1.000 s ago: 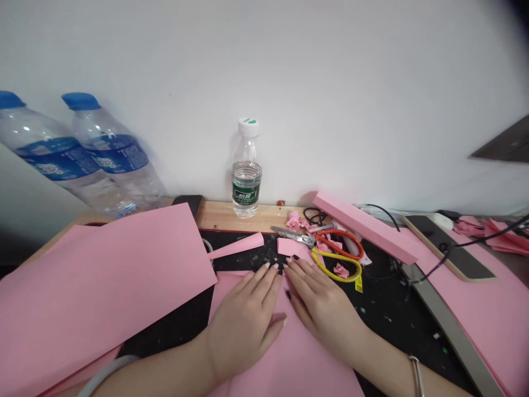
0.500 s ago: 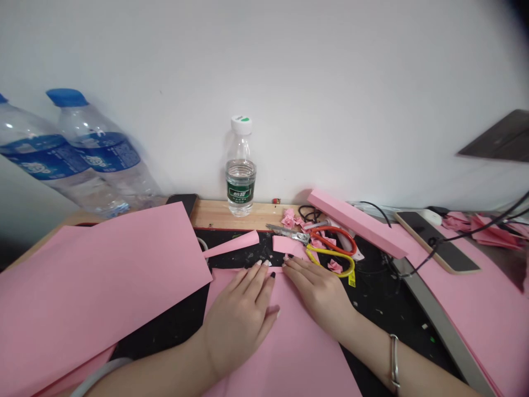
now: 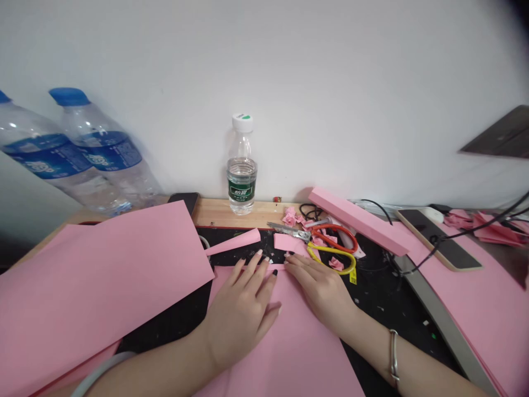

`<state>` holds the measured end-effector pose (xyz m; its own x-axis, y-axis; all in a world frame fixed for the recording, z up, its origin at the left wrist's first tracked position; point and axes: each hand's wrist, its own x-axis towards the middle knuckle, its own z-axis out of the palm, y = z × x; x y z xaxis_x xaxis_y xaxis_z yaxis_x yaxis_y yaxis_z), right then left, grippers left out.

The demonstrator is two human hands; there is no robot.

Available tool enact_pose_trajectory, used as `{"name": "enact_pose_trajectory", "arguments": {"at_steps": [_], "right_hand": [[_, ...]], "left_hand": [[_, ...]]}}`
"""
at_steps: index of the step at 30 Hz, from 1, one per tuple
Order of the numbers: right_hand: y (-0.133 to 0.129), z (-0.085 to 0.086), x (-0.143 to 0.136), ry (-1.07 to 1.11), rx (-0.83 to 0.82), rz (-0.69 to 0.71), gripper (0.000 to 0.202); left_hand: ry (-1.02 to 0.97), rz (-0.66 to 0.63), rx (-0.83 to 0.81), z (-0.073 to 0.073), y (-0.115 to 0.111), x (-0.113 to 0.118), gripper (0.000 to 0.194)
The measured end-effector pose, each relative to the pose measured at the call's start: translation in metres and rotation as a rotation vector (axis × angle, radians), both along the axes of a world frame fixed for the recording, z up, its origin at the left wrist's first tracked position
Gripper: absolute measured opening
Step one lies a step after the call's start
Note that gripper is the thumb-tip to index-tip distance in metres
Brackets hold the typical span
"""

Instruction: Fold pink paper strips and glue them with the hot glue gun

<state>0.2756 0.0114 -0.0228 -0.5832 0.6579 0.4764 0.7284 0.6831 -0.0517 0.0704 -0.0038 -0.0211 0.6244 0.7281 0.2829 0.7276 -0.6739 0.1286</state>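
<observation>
A sheet of pink paper lies in front of me on the black mat, with a narrow fold along its far edge. My left hand rests flat on the sheet, fingers stretched out over that edge. To its right, my right hand also lies on the sheet, fingertips at the folded edge and fingers extended. Just beyond the right hand are scissors with one red and one yellow handle, and a small pink paper strip. A pink paper cone lies beyond the left hand.
Large pink sheets cover the left side. A small water bottle stands by the wall, and two big bottles stand at left. To the right are a pink paper bar, a phone, black cables and more pink sheets.
The fingers of my left hand have spread and shifted slightly away from me at the folded edge. My right hand stays nearly in place; the whole view has moved a little.
</observation>
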Motion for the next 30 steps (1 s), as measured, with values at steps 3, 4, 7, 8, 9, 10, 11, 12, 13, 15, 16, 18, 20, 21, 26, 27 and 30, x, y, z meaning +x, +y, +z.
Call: {"name": "enact_pose_trajectory", "arguments": {"at_steps": [3,4,7,8,9,10,11,12,13,15,16,18,20,21,26,27,30], "right_hand": [[-0.0002,0.0008,-0.0002,0.006,-0.002,0.000,0.029],[-0.0002,0.0010,-0.0003,0.008,-0.008,-0.001,0.028],[-0.0001,0.0011,-0.0008,0.002,-0.041,-0.012,0.026],[0.0000,0.0008,-0.0011,-0.004,-0.050,-0.013,0.025],[0.0002,0.0005,-0.0014,-0.015,-0.056,-0.012,0.025],[0.0005,0.0002,-0.0017,-0.030,-0.060,-0.010,0.026],[0.0009,-0.0001,-0.0020,-0.045,-0.061,-0.007,0.026],[0.0013,-0.0003,-0.0024,-0.058,-0.057,-0.004,0.026],[0.0018,-0.0003,-0.0027,-0.070,-0.052,-0.003,0.026],[0.0028,0.0003,-0.0032,-0.084,-0.036,-0.001,0.026],[0.0033,0.0008,-0.0035,-0.085,-0.027,0.001,0.026],[0.0038,0.0017,-0.0038,-0.085,-0.014,0.006,0.025],[0.0039,0.0020,-0.0037,-0.084,-0.007,0.016,0.025],[0.0038,0.0019,-0.0035,-0.084,-0.008,0.020,0.025],[0.0033,0.0001,-0.0024,-0.077,-0.013,0.024,0.024],[0.0033,-0.0002,-0.0023,-0.076,-0.009,0.025,0.025],[0.0036,-0.0010,-0.0024,-0.077,0.004,0.030,0.025]], "left_hand": [[0.006,-0.007,0.001,0.0001,-0.0007,-0.0006,0.042],[0.005,-0.009,0.004,0.0001,-0.0009,-0.0010,0.042],[-0.002,-0.009,0.009,-0.0003,-0.0010,-0.0020,0.043],[-0.005,-0.008,0.011,-0.0005,-0.0009,-0.0022,0.043],[-0.007,-0.009,0.011,-0.0008,-0.0007,-0.0023,0.043],[-0.009,-0.009,0.012,-0.0010,-0.0005,-0.0022,0.043],[-0.010,-0.009,0.014,-0.0011,-0.0004,-0.0021,0.043],[-0.011,-0.010,0.016,-0.0011,-0.0003,-0.0019,0.043],[-0.011,-0.011,0.018,-0.0010,-0.0002,-0.0016,0.043],[-0.009,-0.011,0.019,-0.0004,-0.0002,-0.0010,0.043],[-0.009,-0.011,0.019,0.0000,-0.0003,-0.0008,0.043],[-0.008,-0.012,0.019,0.0005,-0.0005,-0.0004,0.042],[-0.009,-0.012,0.031,0.0006,-0.0010,-0.0001,0.041],[-0.009,-0.011,0.040,0.0005,-0.0014,0.0000,0.041],[0.009,-0.009,0.082,-0.0003,-0.0030,0.0002,0.039],[0.012,-0.009,0.088,-0.0005,-0.0032,0.0002,0.039],[0.009,-0.010,0.097,-0.0013,-0.0035,-0.0003,0.039]]}}
